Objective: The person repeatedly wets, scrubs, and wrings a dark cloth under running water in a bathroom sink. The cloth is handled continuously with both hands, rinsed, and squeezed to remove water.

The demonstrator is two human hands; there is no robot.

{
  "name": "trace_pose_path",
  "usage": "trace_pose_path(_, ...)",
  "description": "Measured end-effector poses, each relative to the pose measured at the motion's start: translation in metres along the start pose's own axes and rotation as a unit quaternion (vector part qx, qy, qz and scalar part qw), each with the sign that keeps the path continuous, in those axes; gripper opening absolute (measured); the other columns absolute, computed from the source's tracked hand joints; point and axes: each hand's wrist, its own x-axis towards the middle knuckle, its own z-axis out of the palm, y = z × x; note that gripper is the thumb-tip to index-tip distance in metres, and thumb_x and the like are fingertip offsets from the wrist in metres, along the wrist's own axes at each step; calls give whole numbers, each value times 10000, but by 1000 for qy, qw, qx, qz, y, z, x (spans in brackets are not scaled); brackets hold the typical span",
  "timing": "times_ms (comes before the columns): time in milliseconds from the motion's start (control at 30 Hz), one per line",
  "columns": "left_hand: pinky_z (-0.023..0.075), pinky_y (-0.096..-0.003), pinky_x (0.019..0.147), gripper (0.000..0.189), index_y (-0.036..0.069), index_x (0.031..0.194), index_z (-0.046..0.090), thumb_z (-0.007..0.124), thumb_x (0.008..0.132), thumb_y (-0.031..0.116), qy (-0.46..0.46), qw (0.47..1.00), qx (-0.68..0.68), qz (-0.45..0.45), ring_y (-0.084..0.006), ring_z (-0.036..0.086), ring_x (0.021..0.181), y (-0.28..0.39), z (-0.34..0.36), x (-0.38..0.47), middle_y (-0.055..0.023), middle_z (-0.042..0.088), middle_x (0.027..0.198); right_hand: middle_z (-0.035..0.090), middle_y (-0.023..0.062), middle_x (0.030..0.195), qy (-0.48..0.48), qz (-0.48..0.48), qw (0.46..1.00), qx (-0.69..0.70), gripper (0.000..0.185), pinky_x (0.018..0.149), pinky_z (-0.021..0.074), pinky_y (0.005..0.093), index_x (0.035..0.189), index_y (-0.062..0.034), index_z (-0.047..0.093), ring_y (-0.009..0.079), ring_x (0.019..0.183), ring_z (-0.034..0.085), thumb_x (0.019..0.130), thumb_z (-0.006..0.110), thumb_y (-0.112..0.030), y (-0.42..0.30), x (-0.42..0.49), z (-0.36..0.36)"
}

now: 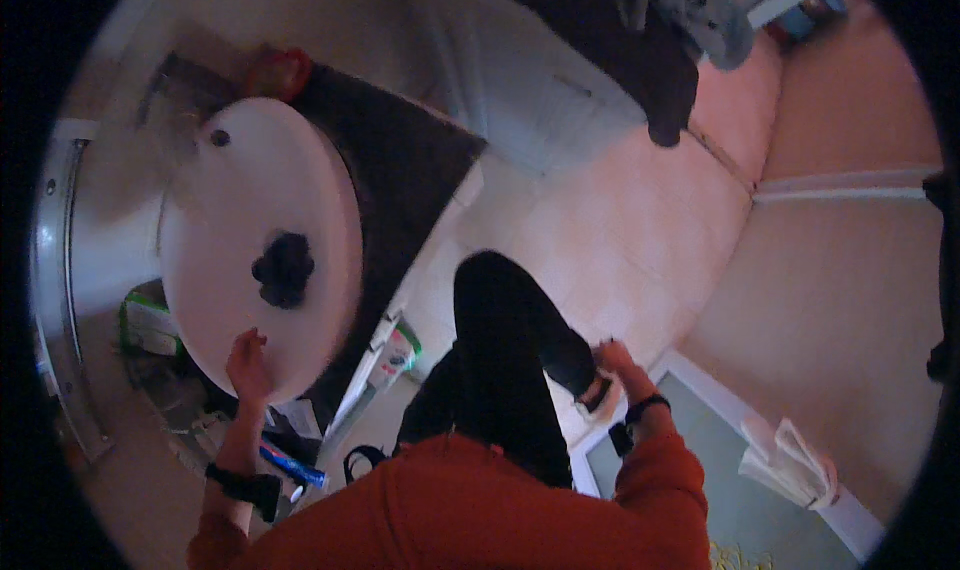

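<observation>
A white oval washbasin stands at my left, with a dark bunched thing, perhaps wet cloth, lying inside it. My left hand is over the near end of the basin. Its fingers look partly curled and I see nothing in them; whether they touch the basin is unclear. On the other side, my right hand is low beside my bent leg in black trousers, close to the ankle and a light shoe. Blur hides whether its fingers grip anything.
The basin sits on a dark countertop with a red object at its far end. A blue box lies near my left forearm. Dark clothing hangs beyond a pale translucent curtain. A white cloth is at the right.
</observation>
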Motion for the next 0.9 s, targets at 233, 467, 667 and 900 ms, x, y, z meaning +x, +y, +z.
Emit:
trace_pose_path(233,440,-271,691,173,-13,919,557,438,830,77,36,996,-78,36,-168,573,737,-2,2,-5,-98,596,781,511,93,1130,38,-39,994,-91,376,914,272,527,1055,-157,545,285,1077,441,758,423,-353,-24,-38,-20)
trace_pose_path(467,451,-278,679,147,-6,895,567,479,790,46,40,998,-38,27,-171,584,726,12,7,-11,-95,599,763,560,48,1052,209,18,978,7,297,918,264,541,994,-168,563,249,1039,477,734,469,-276,-20,-29,-39)
trace_pose_path(667,459,-302,684,149,7,890,582,505,773,57,90,995,45,23,-205,596,746,28,10,-15,-116,605,787,565,39,1019,150,14,989,-9,343,897,238,612,970,-186,581,269,1001,485,684,520,-367,-21,5,-46)
trace_pose_path(900,447,-344,695,153,13,867,580,534,765,117,93,996,-9,3,-272,577,752,41,3,-16,-135,597,808,594,56,988,175,-66,977,-106,369,840,337,593,1020,-241,576,285,832,570,745,491,-472,15,40,4)
